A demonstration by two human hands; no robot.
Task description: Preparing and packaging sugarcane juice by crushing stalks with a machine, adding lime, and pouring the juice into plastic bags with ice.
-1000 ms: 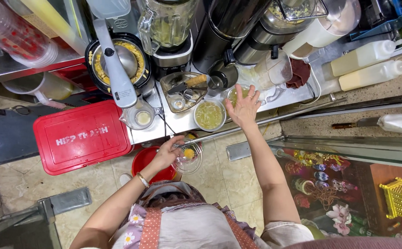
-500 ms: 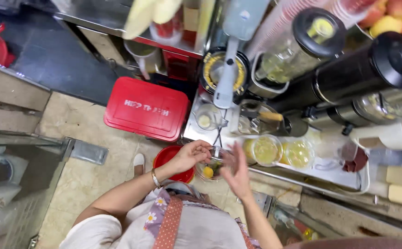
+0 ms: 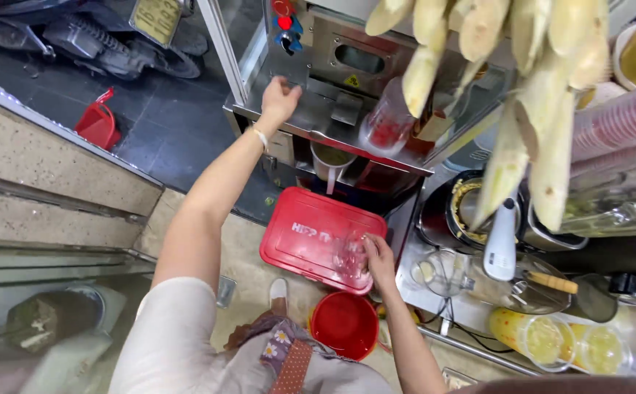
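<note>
Head view: left hand closed on the steel juicing machine top edge; right hand grasps a clear plastic cup over the red box lid. Filling step appears pending; cup likely needs positioning beneath the spout.

**Even light, blurred close-ups**

Soft, even light fills the stall, with only faint shadows on the floor. The pale stalks hanging close to the camera are out of focus. The steel machine shows mild glare. Straight lines bow near the edges, and the lower left corner looks smeared.
</note>
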